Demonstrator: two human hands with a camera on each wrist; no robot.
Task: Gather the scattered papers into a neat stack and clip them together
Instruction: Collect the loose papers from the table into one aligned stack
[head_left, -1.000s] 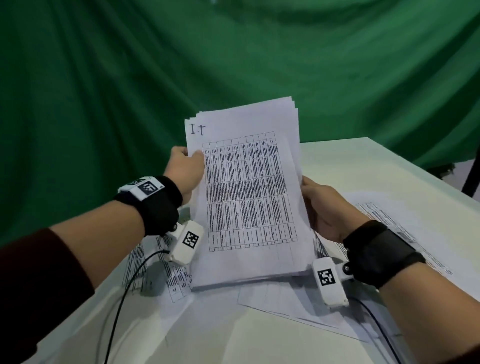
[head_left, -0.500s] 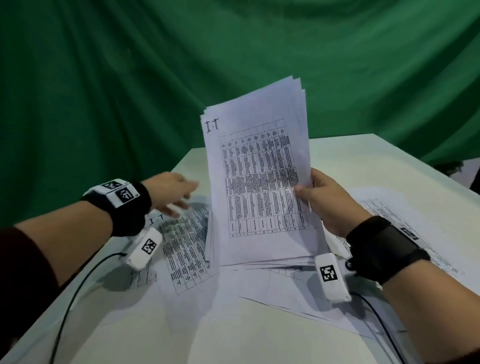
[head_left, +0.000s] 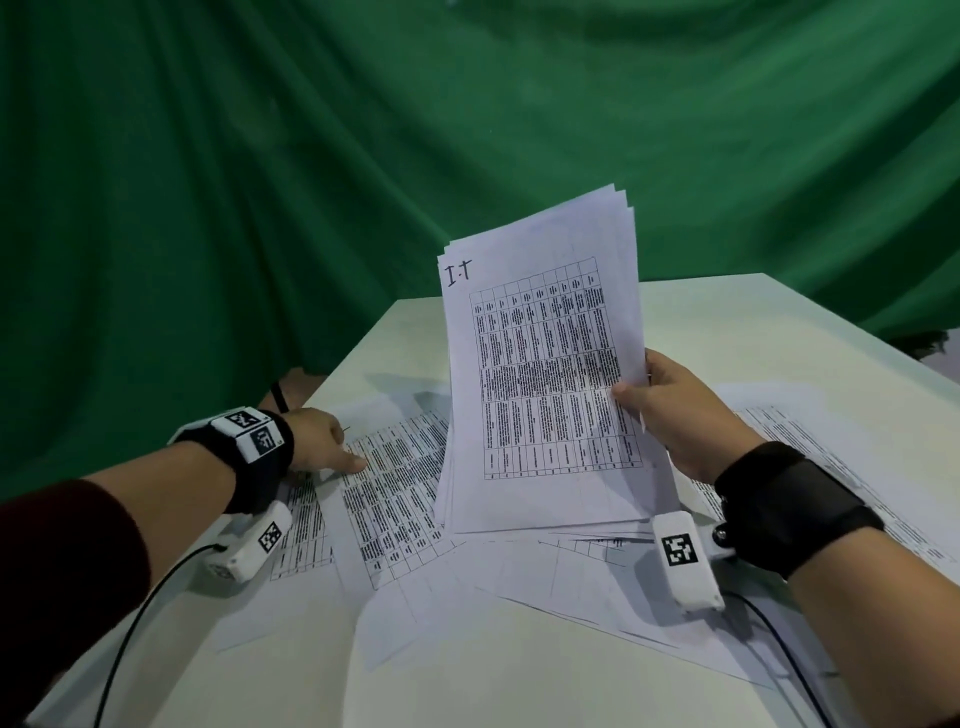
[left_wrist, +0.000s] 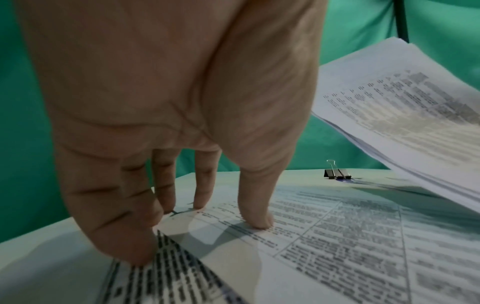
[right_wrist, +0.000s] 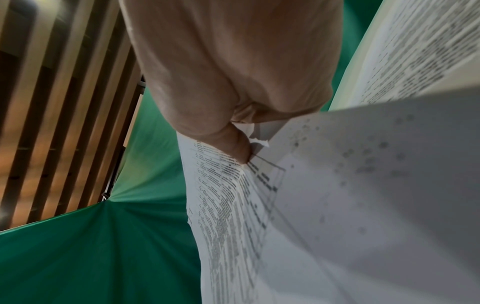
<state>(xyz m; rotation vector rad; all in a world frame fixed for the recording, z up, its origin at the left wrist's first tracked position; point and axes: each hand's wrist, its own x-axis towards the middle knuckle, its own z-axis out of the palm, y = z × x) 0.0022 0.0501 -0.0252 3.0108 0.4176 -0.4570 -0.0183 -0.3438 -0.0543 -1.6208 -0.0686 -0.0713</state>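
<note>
Papers: gathered stack (head_left: 545, 374) is held upright at frame centre, pinched by right hand (head_left: 670, 410) on its edge. Loose sheet (head_left: 395, 493) at left-centre is pressed flat by straight fingers of left hand (head_left: 317, 441). Binder clip (left_wrist: 337, 173) is left on table (head_left: 727, 332) behind. Risk: one-sided pinch, so stack may be fanned or dropped.

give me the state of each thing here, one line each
stack: held upright and tilted, bottom edge on the loose sheets, top edges uneven, unclipped
loose sheets: lying flat and scattered on the table, overlapping
binder clip: on the table, not in use, one handle up
left hand: fingertips pressing a loose sheet
right hand: grip on the stack's right edge, thumb in front
</note>
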